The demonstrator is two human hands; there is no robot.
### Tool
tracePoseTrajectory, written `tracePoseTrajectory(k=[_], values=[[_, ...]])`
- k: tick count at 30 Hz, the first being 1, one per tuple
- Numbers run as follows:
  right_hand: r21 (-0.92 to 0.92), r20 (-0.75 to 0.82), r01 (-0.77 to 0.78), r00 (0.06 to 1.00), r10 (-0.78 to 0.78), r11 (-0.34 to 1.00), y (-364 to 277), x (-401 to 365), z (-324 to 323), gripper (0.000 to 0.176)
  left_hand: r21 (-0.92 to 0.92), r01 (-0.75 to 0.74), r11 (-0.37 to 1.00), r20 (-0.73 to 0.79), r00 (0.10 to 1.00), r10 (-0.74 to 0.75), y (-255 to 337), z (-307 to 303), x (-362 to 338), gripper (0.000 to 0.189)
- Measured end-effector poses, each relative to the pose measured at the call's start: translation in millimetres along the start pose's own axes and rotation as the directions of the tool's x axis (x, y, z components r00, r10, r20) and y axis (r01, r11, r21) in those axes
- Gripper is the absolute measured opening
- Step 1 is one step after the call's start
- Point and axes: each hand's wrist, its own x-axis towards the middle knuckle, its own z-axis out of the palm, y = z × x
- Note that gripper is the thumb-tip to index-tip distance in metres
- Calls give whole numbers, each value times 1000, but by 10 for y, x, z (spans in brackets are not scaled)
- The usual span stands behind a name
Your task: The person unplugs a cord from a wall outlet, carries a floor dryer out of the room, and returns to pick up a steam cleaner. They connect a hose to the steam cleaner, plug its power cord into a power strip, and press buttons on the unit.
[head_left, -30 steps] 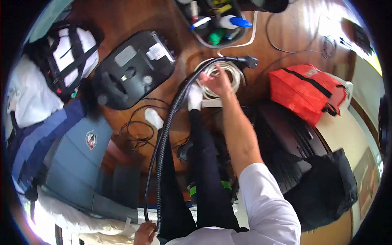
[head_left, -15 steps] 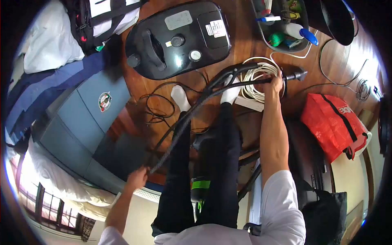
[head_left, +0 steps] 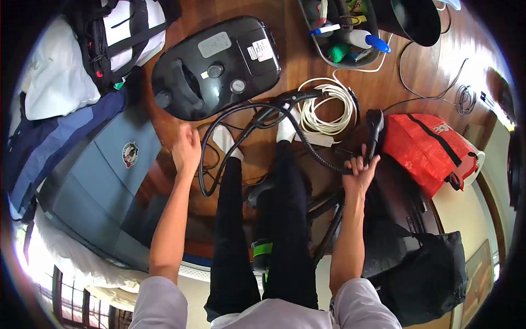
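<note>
A black corrugated hose (head_left: 311, 147) curves in a loop over my legs. Its black nozzle (head_left: 375, 127) points up beside my right hand (head_left: 360, 166), whose fingers are bent round the hose near that end. My left hand (head_left: 187, 147) is raised just left of the loop, fingers curled, apparently touching nothing; its grip is hard to make out. Beyond my feet lies a black machine (head_left: 216, 66) with a handle and knobs. A black wand handle (head_left: 296, 97) rests by my right foot, next to a coiled white cable (head_left: 327, 109).
A grey bin of bottles and tools (head_left: 350, 61) stands at the top, beside a black bucket (head_left: 419, 22). At right are a red bag (head_left: 422, 145) and a black bag (head_left: 422, 279). Grey panels (head_left: 109, 170) and a white bag (head_left: 55, 77) lie at left. Thin cables cross the wooden floor.
My left hand has let go of the hose and moved up. My right hand has come down and nearer, turning the nozzle upward. The hose now forms a loop, and the view has shifted.
</note>
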Motion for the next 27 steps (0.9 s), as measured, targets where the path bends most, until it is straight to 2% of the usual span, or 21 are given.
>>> tracePoseTrajectory(k=[1,2,3,4,5,6,8,9,10,11,12,13,14,16,18,20,22,23,24,26,27], values=[[-17,-87,16,996,-18,1000,-2,-160,34,53,-20,-141,990,-205,970,134,86,37,213,41],[-18,-131,1,991,-3,1000,-2,-289,14,53,-86,-144,986,-287,951,114,191,89,457,57],[-36,-295,8,955,-18,999,42,-417,177,54,-241,-26,970,-248,968,-36,389,89,674,69],[-56,-449,13,893,-37,998,84,-530,334,55,-137,-49,989,-325,946,2,334,227,944,79],[-54,-446,7,895,-31,999,66,-618,281,55,-61,72,996,-288,954,-87,464,203,1122,83],[-72,-391,-40,920,9,997,42,-733,204,53,-166,124,978,-292,941,-169,621,182,1197,80],[-80,-343,-87,938,55,993,4,-864,49,51,-142,362,922,-136,915,-380,913,15,1283,75],[-24,-47,-100,994,99,995,-30,-903,-41,50,-132,328,935,-81,937,-340,768,53,1389,73],[25,255,-124,960,114,992,-58,-947,-136,50,-124,295,947,-23,954,-300,495,118,1496,72],[17,249,-115,962,107,993,-42,-947,-261,54,-93,127,988,-108,985,-136,275,219,1551,67],[30,254,-105,963,94,994,-15,-932,-188,54,-262,170,950,36,985,-166,501,14,1465,65],[-187,11,-22,1000,25,982,42,-947,-121,56,-232,140,963,27,990,-137,614,-68,1451,65],[-409,-223,-7,970,-93,913,92,-998,-29,58,-199,118,973,27,993,-115,622,-92,1459,66],[-481,-214,16,967,-135,877,87,-1018,-64,53,-80,58,995,-9,998,-59,627,-95,1516,73],[-365,-116,-77,993,37,928,-7,-1021,-159,45,-91,22,996,13,1000,-21,700,-133,1550,76],[-389,-104,-87,993,51,917,-13,-991,-138,39,-33,-76,997,-4,997,76,734,-146,1633,74],[-595,-22,-71,997,72,801,39,-865,-3,39,29,-69,997,74,995,66,933,-261,1714,74],[-660,5,-37,999,53,750,114,-785,93,39,98,-153,983,33,988,150,863,-221,1849,74],[-660,0,-39,999,52,750,140,-715,158,39,172,-233,957,-5,972,237,881,-214,1961,73],[-727,48,-92,982,183,681,196,-601,257,41,146,-246,958,96,968,234,949,-288,2167,71],[-724,35,-101,983,182,683,256,-531,311,41,195,-313,930,63,950,307,994,-312,2257,71]])
